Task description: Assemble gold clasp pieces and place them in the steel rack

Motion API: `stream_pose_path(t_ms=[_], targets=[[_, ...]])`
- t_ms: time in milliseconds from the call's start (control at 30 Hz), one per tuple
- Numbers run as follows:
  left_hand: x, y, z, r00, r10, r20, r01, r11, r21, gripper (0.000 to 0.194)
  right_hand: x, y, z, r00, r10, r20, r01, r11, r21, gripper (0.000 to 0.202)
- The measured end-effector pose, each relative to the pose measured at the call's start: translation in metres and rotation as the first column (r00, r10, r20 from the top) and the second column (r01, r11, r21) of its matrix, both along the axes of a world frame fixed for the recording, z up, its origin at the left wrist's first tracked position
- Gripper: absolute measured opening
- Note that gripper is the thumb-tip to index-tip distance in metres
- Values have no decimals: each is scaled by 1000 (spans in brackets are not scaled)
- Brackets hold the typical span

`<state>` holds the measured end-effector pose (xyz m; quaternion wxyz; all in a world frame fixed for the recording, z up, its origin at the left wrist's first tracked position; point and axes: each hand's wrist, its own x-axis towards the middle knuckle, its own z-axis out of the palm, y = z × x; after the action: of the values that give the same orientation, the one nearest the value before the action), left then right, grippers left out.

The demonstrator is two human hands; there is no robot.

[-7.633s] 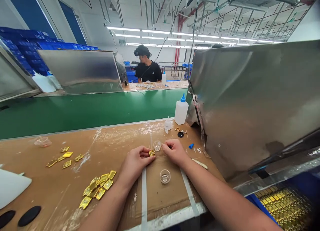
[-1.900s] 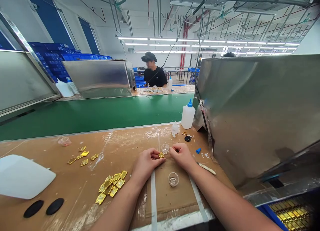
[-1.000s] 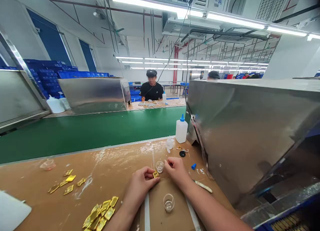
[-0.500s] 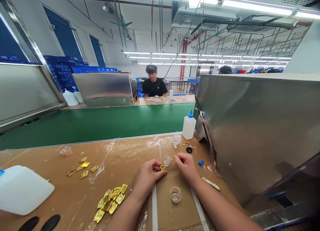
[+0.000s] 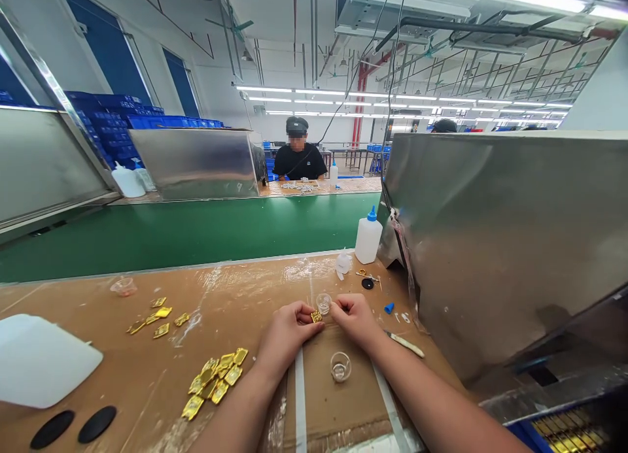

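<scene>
My left hand [image 5: 290, 329] pinches a small square gold piece with raised relief [image 5: 316, 316] between thumb and fingertips. Close on its right, my right hand [image 5: 354, 317] is closed in a pinch. The thin pale stick that showed in it earlier is now mostly hidden by the fingers. Just behind the fingertips of both hands stands a small clear cup [image 5: 324, 303]. Another clear cup [image 5: 340, 367] stands on the cardboard between my forearms. Left of my left forearm lies a pile of similar gold pieces [image 5: 216, 379].
Several gold pieces [image 5: 161, 313] lie farther left, near a big white container [image 5: 46, 360] and black discs [image 5: 97, 425]. A blue-capped bottle [image 5: 368, 238] stands at the back by the metal panel [image 5: 500, 244]. A person [image 5: 299, 153] sits across the green belt [image 5: 206, 227].
My right hand has moved left toward the gold piece, and its stick has gone mostly out of sight. The whole view has shifted slightly; the left hand still holds the gold piece.
</scene>
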<state>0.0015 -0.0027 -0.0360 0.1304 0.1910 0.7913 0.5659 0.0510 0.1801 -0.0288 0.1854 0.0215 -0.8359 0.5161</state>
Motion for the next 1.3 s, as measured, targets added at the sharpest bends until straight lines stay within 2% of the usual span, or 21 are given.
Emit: stream_pose_path(t_ms=[567, 800, 1100, 1300], targets=[[1, 0, 2, 1000, -16, -5, 17, 1000, 11, 39, 1, -1, 3, 1000, 24, 18, -23, 1000, -16, 36], [-1, -1, -2, 1000, 4, 12, -5, 1000, 27, 41, -4, 10, -2, 981, -190, -26, 190, 982, -9, 39], [2, -3, 10, 997, 42, 62, -53, 982, 181, 54, -7, 6, -7, 990, -136, 38, 130, 981, 145, 45], [3, -1, 18, 995, 92, 23, -95, 969, 230, 60, -3, 8, -2, 976, -196, 98, 165, 952, 256, 50]])
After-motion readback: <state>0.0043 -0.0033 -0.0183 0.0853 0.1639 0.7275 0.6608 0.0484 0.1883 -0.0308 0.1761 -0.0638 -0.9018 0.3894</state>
